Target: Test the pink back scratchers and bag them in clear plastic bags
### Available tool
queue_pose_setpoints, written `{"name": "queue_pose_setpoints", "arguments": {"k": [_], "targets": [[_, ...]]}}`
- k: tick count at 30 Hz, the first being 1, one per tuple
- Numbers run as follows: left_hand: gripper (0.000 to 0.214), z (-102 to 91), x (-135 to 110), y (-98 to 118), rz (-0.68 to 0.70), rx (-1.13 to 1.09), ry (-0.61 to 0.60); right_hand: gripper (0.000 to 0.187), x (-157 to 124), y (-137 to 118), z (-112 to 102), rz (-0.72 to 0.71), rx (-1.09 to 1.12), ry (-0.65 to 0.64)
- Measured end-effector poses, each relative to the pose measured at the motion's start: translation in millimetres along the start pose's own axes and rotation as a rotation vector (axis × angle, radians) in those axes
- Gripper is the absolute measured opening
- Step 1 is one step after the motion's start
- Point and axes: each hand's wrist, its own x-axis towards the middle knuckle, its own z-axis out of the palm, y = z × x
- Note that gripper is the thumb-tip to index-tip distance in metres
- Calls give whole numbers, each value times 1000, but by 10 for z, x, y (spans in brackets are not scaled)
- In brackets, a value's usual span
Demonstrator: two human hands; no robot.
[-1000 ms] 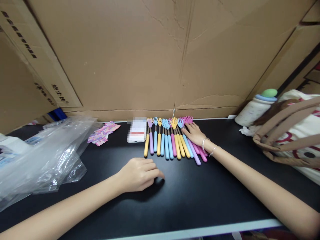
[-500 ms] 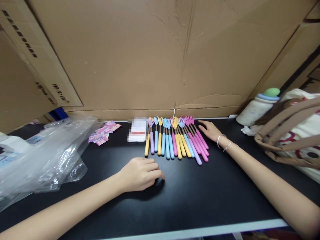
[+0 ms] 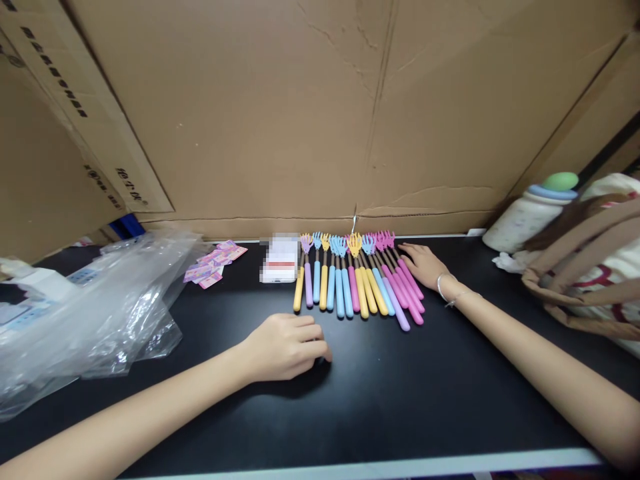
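Note:
Several back scratchers lie side by side in a row on the black table, with claw heads toward the cardboard and yellow, purple, blue and pink handles toward me. My right hand rests flat at the right end of the row, fingers stretched out beside the pink back scratchers; it grips nothing. In front of the row, my left hand lies on the table with its fingers curled in loosely. No object shows in it, though its palm side is hidden.
Clear plastic bags lie at the left. Small printed cards and a pixelated white phone-like item lie left of the row. A white bottle and a fabric bag stand at the right. Cardboard rises behind.
The whole view has shifted slightly, so things sit a little further right. Both hands stay in the same places relative to the back scratchers.

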Motion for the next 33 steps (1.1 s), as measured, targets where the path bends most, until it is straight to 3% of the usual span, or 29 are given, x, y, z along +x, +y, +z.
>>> {"name": "queue_pose_setpoints", "arguments": {"k": [17,21,24,27,30,33], "targets": [[24,5,10,2,2,19,-24,52,11,105,64,-41,-59,-7],[20,-76,16,-2,117,192,-7,53,2,120,44,-48,-69,-23],[15,-243,7,-121,152,371,15,55,-14,130,23,-50,-71,-44],[18,-515,-58,-372,-63,454,-24,55,-21,138,14,-47,-70,-59],[20,-868,-237,-676,-449,486,-55,56,-19,137,12,-40,-71,-64],[30,-1221,-584,-942,-833,517,-116,56,-18,125,5,-36,-72,-69]]}}
